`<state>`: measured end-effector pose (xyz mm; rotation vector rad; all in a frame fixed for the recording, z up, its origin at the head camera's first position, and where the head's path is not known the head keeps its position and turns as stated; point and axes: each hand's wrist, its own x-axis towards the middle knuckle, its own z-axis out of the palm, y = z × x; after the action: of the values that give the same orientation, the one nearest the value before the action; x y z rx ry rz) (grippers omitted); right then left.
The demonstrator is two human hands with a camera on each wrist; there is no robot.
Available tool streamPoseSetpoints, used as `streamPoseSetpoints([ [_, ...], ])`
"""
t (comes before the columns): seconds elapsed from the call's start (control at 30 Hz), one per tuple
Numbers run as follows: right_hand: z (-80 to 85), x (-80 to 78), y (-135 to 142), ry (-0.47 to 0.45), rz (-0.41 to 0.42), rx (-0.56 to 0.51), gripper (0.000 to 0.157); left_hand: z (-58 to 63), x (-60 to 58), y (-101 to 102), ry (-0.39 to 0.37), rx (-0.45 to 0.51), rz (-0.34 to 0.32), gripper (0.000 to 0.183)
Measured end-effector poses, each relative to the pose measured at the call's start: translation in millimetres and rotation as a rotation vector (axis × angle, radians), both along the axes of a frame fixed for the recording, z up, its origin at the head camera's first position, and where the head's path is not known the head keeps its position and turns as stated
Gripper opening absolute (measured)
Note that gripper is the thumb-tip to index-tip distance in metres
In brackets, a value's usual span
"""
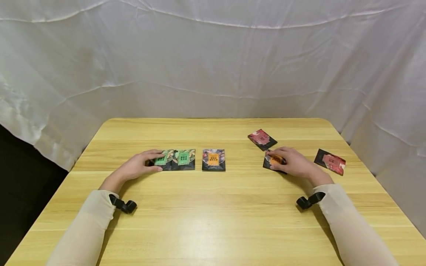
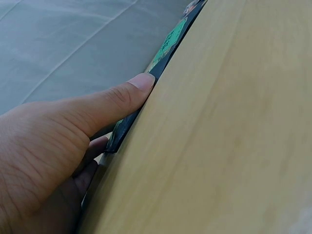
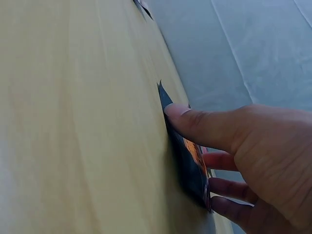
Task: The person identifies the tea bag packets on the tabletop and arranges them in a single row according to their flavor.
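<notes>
On the left, my left hand (image 1: 137, 166) grips a black packet with a green label (image 1: 161, 160), thumb along its near edge and fingers over its far side. In the left wrist view the thumb lies on that packet's dark edge. A second green-label packet (image 1: 184, 159) lies flat, touching or overlapping the first on its right. My right hand (image 1: 294, 162) pinches a black packet with an orange label (image 1: 268, 162); in the right wrist view this packet (image 3: 183, 158) looks tilted, one edge off the table. The hand hides part of its label.
Another orange-label packet (image 1: 213, 159) lies between the hands, just right of the green pair. One red-label packet (image 1: 261, 139) lies angled behind the right hand, and another red-label packet (image 1: 331, 162) to its right. A pale cloth (image 1: 213, 66) hangs behind the wooden table (image 1: 206, 214).
</notes>
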<state>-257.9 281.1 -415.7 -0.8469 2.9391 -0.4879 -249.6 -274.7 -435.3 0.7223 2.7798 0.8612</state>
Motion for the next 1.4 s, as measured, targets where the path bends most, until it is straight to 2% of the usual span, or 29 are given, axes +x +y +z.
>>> streamPoseSetpoints([
  [0.6, -0.9, 2.7, -36.4, 0.034, 0.098, 0.035, 0.052, 0.1, -0.1, -0.7, 0.018, -0.015, -0.020, 0.059],
  [1.03, -4.8, -1.9, -62.4, 0.015, 0.123, 0.051, 0.054, -0.6, 2.3, -0.2, 0.009, -0.001, -0.021, 0.059],
  [1.4, -0.8, -6.9, -82.2, -0.008, 0.140, 0.040, 0.055, 0.8, 1.5, 0.3, 0.018, -0.004, -0.026, 0.061],
])
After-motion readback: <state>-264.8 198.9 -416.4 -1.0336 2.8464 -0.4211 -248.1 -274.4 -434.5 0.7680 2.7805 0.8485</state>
